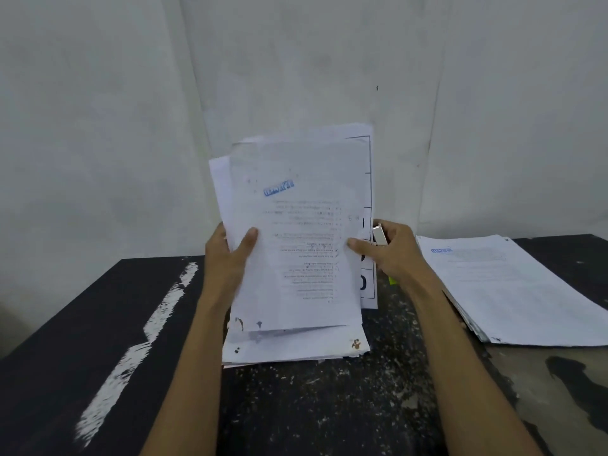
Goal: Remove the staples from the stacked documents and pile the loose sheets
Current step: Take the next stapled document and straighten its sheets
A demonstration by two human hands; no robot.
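Note:
A bundle of white printed sheets (pixel 296 225) with a blue stamp stands upright in front of me, text upside down, its lower edge above a stack of documents (pixel 296 348) lying on the black table (pixel 98 324). My left hand (pixel 227 255) grips the bundle's left edge, thumb on the front. My right hand (pixel 391 255) pinches the right edge with its thumb and also holds a small metal staple remover (pixel 379 235) in its fingers. A pile of loose sheets (pixel 513 291) lies to the right on the table.
A pale wall (pixel 296 77) rises close behind the table. A white paint streak (pixel 141 330) runs across the table's left part. A small green scrap (pixel 392 280) lies under my right wrist. The table's right front corner shows worn grey patches (pixel 543 390).

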